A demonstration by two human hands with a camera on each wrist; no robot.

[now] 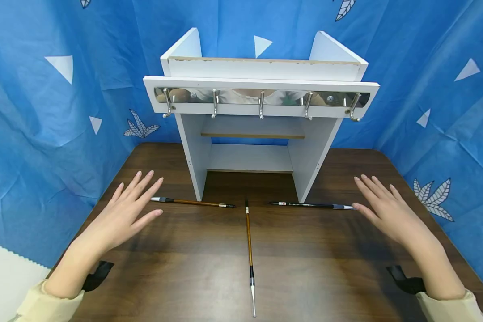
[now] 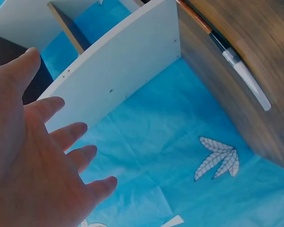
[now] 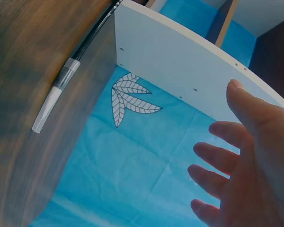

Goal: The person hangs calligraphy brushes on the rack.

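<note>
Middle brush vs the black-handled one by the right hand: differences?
The middle brush has a mostly brown handle; the black-handled brush has a black one.
The middle brush lies lengthwise, the black-handled brush crosswise.
The middle brush's pale end points toward the near side; the black-handled brush's points toward the right hand.
Both rest on the table.

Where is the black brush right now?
In the head view, the black brush lies on the table right of centre, just left of the right hand.
</note>
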